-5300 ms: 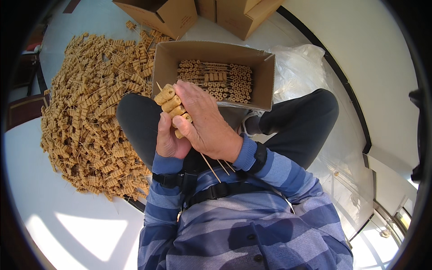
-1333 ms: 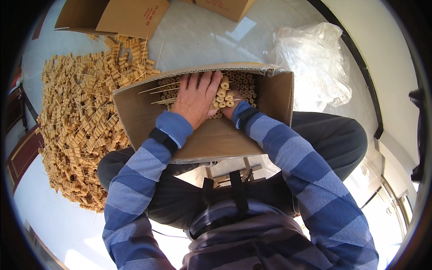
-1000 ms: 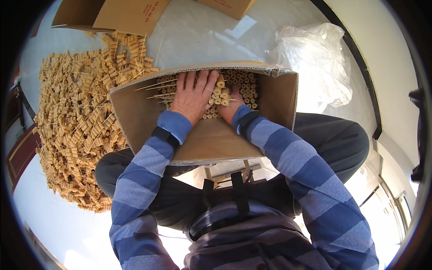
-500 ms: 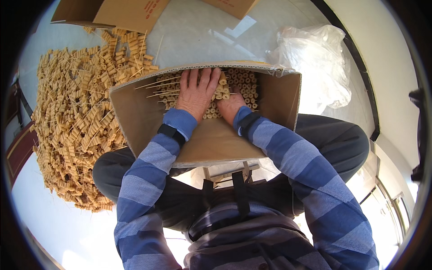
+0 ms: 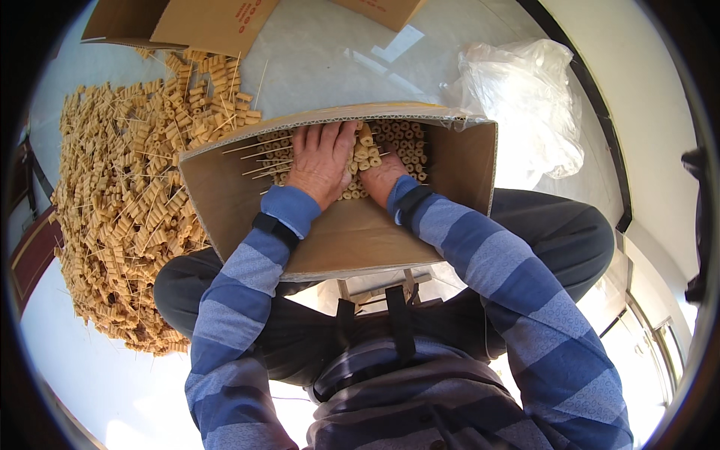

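An open cardboard box (image 5: 341, 238) stands between my legs, with rows of skewers (image 5: 409, 142) threaded with tan, ring-shaped pieces inside. A bundle of the same skewers (image 5: 364, 156) lies on top, its bare sticks pointing left. Over the left part of this bundle, my left hand (image 5: 321, 165) is closed, fingers side by side and fingertips curled at the far side. My right hand (image 5: 382, 177) grips the bundle's right end from the near side; its fingers are mostly hidden beneath the pieces.
A large heap of loose skewers (image 5: 127, 210) covers the floor at left. Other cardboard boxes (image 5: 202, 22) stand at the far side. Crumpled clear plastic (image 5: 521, 112) lies right of my box, near the wall. My bent legs (image 5: 559, 232) flank the box.
My left hand has shifted slightly left and toward me over the skewers. My right hand stays almost in place at the bundle's right end.
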A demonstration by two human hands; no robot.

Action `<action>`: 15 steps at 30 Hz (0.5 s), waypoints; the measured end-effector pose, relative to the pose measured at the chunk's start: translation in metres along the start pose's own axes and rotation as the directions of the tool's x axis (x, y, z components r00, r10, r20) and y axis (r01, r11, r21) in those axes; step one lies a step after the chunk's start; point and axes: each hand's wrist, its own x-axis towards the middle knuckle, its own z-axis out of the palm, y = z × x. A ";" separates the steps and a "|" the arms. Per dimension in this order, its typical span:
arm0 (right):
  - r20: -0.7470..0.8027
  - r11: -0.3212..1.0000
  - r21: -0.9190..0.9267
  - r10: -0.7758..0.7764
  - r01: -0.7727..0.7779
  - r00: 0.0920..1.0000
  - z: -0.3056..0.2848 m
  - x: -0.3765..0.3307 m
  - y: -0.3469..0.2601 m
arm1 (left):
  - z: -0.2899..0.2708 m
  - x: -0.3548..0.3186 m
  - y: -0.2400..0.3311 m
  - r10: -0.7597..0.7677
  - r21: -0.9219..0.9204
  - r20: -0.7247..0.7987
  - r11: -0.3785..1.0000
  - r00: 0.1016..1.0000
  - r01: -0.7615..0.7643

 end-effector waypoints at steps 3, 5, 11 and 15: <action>-0.007 0.998 -0.056 -0.005 0.005 1.000 0.006 0.001 0.000 | -0.005 0.004 0.001 -0.050 -0.060 0.058 0.997 0.997 0.053; 0.001 1.000 -0.029 -0.007 0.007 1.000 0.009 0.002 0.000 | -0.008 0.006 0.002 -0.047 -0.056 0.052 0.997 0.998 0.050; -0.021 0.997 -0.080 0.000 -0.002 1.000 0.004 0.002 -0.003 | -0.004 0.008 0.004 -0.088 -0.013 0.100 0.996 0.991 0.090; 0.199 0.997 -0.047 -0.050 0.060 0.979 -0.010 0.002 0.001 | 0.011 0.012 -0.005 -0.063 0.033 0.073 0.998 0.995 0.061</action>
